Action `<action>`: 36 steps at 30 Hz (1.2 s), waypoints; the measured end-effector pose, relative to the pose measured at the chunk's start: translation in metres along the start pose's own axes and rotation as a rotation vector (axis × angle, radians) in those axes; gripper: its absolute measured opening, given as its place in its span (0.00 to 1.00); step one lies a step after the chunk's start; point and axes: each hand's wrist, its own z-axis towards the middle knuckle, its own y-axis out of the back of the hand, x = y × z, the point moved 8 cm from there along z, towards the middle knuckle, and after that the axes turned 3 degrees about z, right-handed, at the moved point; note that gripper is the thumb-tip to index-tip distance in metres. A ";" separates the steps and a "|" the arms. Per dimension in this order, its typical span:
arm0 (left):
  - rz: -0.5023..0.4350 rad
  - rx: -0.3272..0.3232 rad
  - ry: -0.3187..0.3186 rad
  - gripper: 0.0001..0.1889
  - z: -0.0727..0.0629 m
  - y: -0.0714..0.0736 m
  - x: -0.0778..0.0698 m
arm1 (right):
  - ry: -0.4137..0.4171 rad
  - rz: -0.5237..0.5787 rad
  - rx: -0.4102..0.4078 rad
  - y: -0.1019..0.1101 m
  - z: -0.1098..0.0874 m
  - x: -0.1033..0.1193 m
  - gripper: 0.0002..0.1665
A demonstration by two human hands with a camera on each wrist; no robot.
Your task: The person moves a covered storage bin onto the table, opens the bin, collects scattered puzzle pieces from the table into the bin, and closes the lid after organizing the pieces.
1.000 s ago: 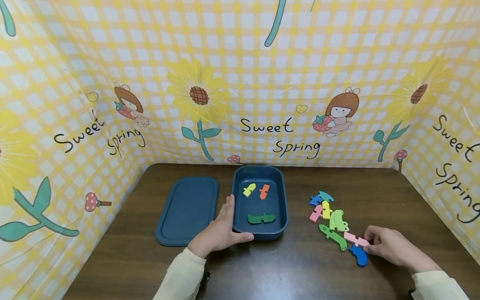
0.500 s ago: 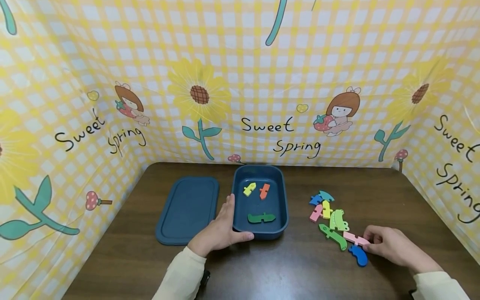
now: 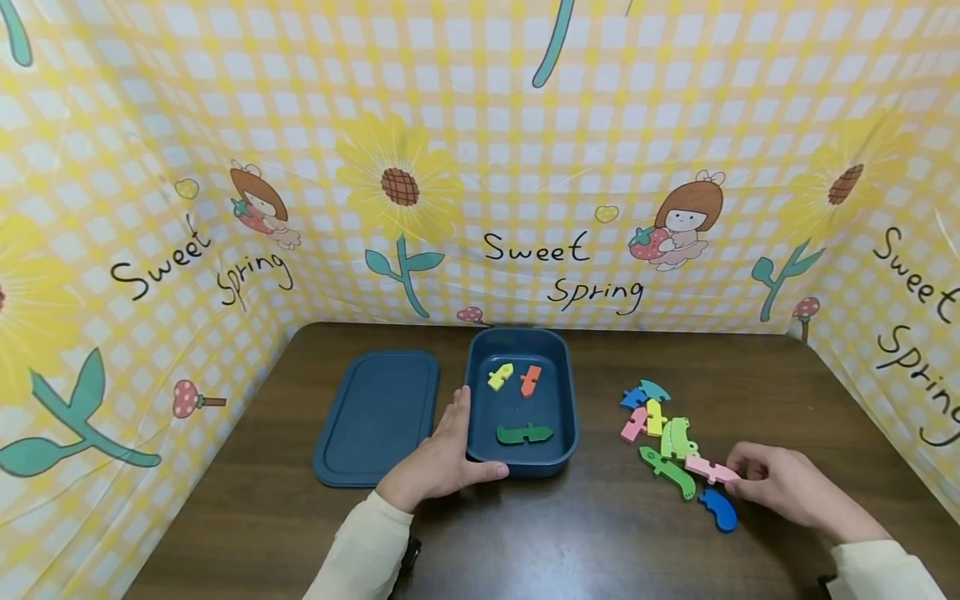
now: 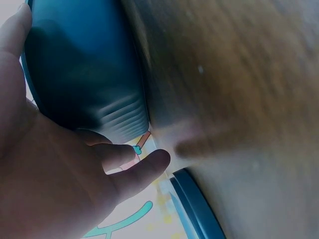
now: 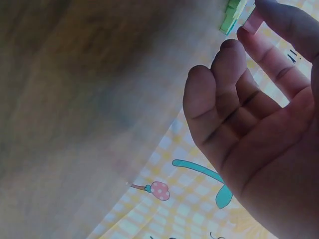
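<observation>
A dark blue box point(image 3: 523, 467) stands mid-table, holding a yellow piece point(image 3: 500, 377), an orange piece point(image 3: 530, 381) and a dark green piece point(image 3: 524, 433). My left hand point(image 3: 438, 462) rests against the box's left side, thumb along its front edge; the left wrist view shows the fingers beside the ribbed wall. My right hand point(image 3: 780, 483) pinches one end of a pink puzzle piece point(image 3: 708, 469) between thumb and index finger, seen small in the right wrist view. Close by lie a blue curved piece point(image 3: 718, 510), a green animal-like piece point(image 3: 667, 472) and a light green piece point(image 3: 678, 439).
A dark blue lid point(image 3: 377, 418) lies flat left of the box. Behind the green pieces sit a yellow piece point(image 3: 654, 417), a smaller pink piece point(image 3: 634, 424), a blue piece point(image 3: 632, 397) and a teal piece point(image 3: 655, 389). Patterned cloth point(image 3: 525, 167) walls the table's back and sides.
The pink piece in my right hand has shifted slightly left and away from the blue curved piece. My left hand keeps its place at the box.
</observation>
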 end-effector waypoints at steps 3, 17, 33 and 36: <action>-0.005 0.001 0.000 0.69 -0.001 0.000 0.000 | -0.006 0.000 0.002 0.000 0.002 0.000 0.09; 0.002 0.001 0.002 0.70 0.000 0.001 0.000 | 0.014 0.016 -0.064 0.008 0.012 0.018 0.09; 0.000 0.006 0.001 0.69 0.000 0.001 -0.002 | 0.098 0.037 -0.068 0.009 0.032 0.044 0.08; -0.001 0.007 0.001 0.69 -0.001 0.001 -0.002 | 0.108 0.029 -0.065 0.009 0.036 0.048 0.09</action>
